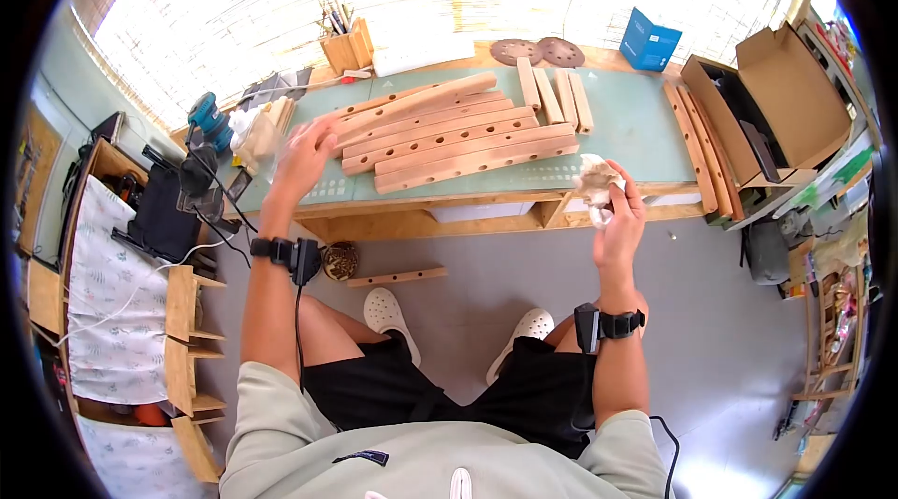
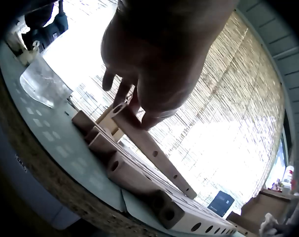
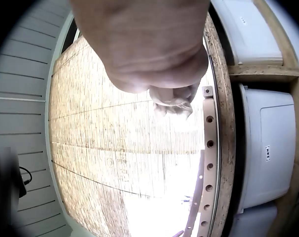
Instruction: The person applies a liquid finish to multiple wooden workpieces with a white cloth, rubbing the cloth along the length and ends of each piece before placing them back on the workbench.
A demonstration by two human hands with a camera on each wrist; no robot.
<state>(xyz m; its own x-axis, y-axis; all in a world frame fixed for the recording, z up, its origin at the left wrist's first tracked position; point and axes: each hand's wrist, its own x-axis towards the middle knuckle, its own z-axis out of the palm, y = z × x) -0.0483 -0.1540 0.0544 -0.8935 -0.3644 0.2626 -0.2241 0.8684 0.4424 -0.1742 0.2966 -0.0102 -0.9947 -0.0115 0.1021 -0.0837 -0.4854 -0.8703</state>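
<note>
Left hand point(image 1: 304, 158) pinches the end of a drilled slat point(image 1: 421, 100) on the table point(image 1: 636, 125). Right hand point(image 1: 619, 223) clutches a crumpled rag point(image 1: 595, 177).

The workbench point(image 1: 641, 125) carries drilled wooden slats point(image 1: 449, 139), two sanding discs point(image 1: 513, 51) and a blue box point(image 1: 648, 41).

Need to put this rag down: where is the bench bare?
Bare green mat lies between the short slats and the long slats near the cardboard box. The left end, around the sander and left hand, is crowded.
</note>
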